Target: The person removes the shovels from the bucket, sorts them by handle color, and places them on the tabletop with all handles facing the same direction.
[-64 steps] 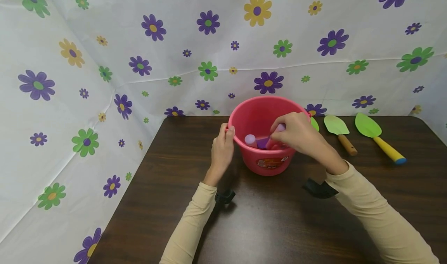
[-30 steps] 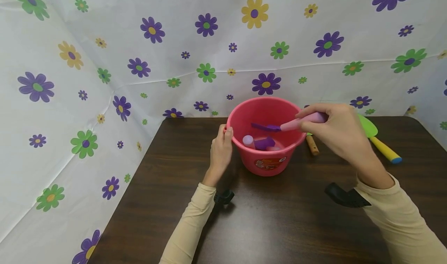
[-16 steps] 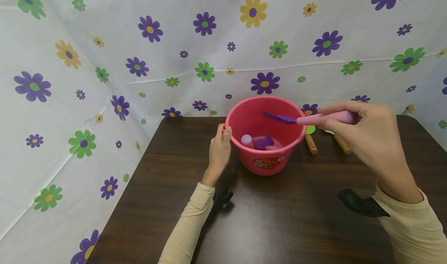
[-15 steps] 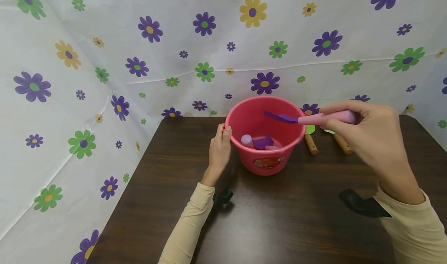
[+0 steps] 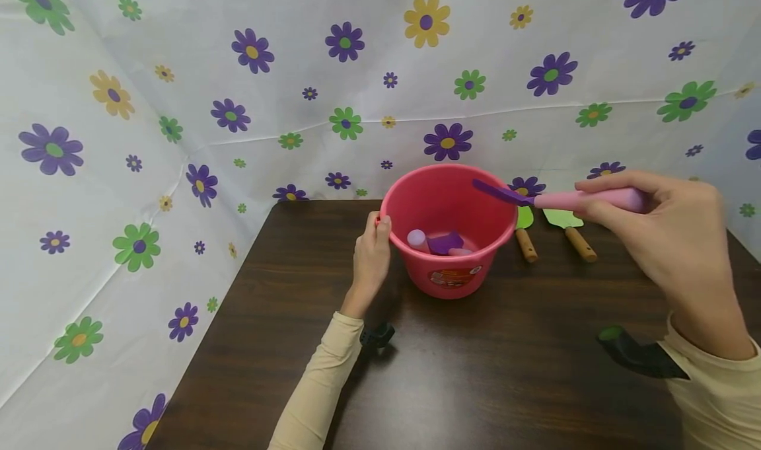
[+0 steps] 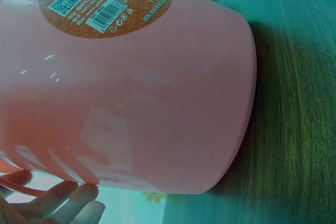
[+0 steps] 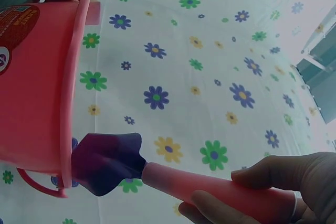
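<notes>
A pink bucket (image 5: pixel 423 273) stands on the dark table, its mouth tipped toward me in the head view. My left hand (image 5: pixel 371 255) grips its left rim by the handle joint, thumb over the edge; in the left wrist view its fingers (image 6: pixel 76 200) lie along the bucket's side. Between thumb and fingers, my right hand (image 5: pixel 678 232) pinches the pink handle of a trowel (image 5: pixel 561 201), held above the table. The trowel's purple blade (image 7: pixel 107 161) points left, overlapping the bucket's right rim. Inside the bucket lie a pink rounded handle (image 5: pixel 418 240) and a purple piece (image 5: pixel 444 244).
Right of the bucket, a small tool with a green blade and wooden handle (image 5: pixel 526 244) lies beside a pale green one with a wooden handle (image 5: pixel 579 244). A flowered sheet (image 5: pixel 368 100) hangs along the table's back edge (image 5: pixel 329 201).
My right hand has drawn the trowel up out of the bucket and off to the right. My left hand keeps its grip on the rim, and the bucket stays in place.
</notes>
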Motion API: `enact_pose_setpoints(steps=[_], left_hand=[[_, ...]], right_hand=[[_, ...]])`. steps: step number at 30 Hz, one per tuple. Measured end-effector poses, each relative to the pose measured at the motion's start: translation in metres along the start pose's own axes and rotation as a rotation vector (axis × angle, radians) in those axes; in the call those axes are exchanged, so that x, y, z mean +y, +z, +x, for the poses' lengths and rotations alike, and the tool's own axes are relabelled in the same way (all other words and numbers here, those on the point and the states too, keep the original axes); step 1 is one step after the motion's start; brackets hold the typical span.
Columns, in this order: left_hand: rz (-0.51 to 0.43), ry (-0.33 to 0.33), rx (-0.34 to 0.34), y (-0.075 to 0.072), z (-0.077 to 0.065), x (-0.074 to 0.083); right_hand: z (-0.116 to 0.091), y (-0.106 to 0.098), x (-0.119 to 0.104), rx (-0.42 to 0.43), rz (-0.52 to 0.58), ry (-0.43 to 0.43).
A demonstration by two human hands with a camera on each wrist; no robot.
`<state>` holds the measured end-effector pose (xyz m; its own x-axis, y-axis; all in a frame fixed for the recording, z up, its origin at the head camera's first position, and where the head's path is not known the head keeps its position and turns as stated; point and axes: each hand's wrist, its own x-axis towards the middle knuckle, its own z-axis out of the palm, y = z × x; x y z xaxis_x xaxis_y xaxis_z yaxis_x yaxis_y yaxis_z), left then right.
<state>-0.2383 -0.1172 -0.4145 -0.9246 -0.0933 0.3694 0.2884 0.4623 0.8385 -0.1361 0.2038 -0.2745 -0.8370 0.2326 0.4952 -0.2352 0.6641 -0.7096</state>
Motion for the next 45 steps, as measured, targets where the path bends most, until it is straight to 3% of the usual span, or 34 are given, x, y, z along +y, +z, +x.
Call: enact_pose_setpoints(steps=[18, 29, 33, 45], left_hand=[[0.023, 0.017, 0.025, 0.001, 0.0, 0.001], [0.009, 0.01, 0.018, 0.0, 0.001, 0.001], [0.008, 0.015, 0.018, 0.0, 0.001, -0.001], [-0.014, 0.013, 0.01, 0.0, 0.0, 0.0]], right_hand=[[-0.008, -0.012, 0.012, 0.041, 0.06, 0.096], [-0.013, -0.021, 0.032, 0.008, -0.078, 0.231], [-0.014, -0.023, 0.037, -0.013, -0.145, 0.24], [-0.018, -0.019, 0.052, -0.03, -0.136, 0.224]])
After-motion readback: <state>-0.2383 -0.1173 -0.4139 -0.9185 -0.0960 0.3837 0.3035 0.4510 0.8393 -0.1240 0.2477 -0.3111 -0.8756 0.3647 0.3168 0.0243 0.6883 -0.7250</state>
